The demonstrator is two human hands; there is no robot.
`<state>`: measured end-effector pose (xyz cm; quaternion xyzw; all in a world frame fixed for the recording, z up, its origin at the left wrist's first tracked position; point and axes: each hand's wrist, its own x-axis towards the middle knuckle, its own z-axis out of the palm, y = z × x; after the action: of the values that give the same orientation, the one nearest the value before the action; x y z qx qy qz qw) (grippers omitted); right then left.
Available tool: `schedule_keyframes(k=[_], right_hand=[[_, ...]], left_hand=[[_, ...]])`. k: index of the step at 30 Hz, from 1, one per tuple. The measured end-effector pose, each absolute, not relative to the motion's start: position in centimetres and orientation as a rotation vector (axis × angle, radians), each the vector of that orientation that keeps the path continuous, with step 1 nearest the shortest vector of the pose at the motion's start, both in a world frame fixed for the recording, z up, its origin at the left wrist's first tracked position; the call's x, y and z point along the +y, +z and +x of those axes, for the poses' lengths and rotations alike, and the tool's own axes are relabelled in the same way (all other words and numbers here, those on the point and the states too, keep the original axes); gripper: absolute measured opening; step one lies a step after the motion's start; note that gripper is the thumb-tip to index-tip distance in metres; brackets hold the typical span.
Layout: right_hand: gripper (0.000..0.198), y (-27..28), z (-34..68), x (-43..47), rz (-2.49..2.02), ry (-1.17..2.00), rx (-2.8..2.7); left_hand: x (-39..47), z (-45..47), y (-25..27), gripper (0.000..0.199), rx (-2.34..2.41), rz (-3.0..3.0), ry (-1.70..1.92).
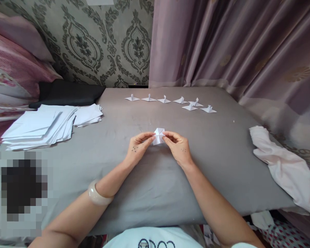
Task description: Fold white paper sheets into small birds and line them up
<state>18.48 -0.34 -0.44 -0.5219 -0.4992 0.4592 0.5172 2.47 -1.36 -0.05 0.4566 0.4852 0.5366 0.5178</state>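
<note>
From my distant seat, I see the paper [159, 136] exactly between the left hand [138, 146] and the right hand [180, 148], and I judge neither one nearer, because both are touching it. I cannot give it a clear long axis: it looks almost as wide as deep, with creases which meet near its middle. With each hand I am pinching one side edge of the paper, thumb on the near part, index finger on the far part. The forearms [117, 179] come from the near side of the paper and converge toward it, with the backs of the hands mostly upward. Whether the paper touches the table [222, 155], I cannot tell. The folded figures [164, 99] stand beyond the paper, and the stack [41, 127] lies left of it, well apart.
</note>
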Motion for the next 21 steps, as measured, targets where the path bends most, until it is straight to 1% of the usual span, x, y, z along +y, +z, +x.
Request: schedule_keyframes(k=[10,15,21], right_hand=[[0.012,-0.46,18.41,-0.43,-1.205,1.005,-1.317],[0.010,-0.40,18.40,-0.37,-1.153,0.875,-1.394],[0.011,0.39,18.55,-0.55,-1.191,0.838,-1.512]], left_hand=[[-1.49,2.42,0.45,0.018,1.210,1.239,1.273],[-1.43,2.38,0.40,0.014,1.243,1.311,1.295],[-1.32,2.12,0.58,0.012,1.226,1.497,1.334]])
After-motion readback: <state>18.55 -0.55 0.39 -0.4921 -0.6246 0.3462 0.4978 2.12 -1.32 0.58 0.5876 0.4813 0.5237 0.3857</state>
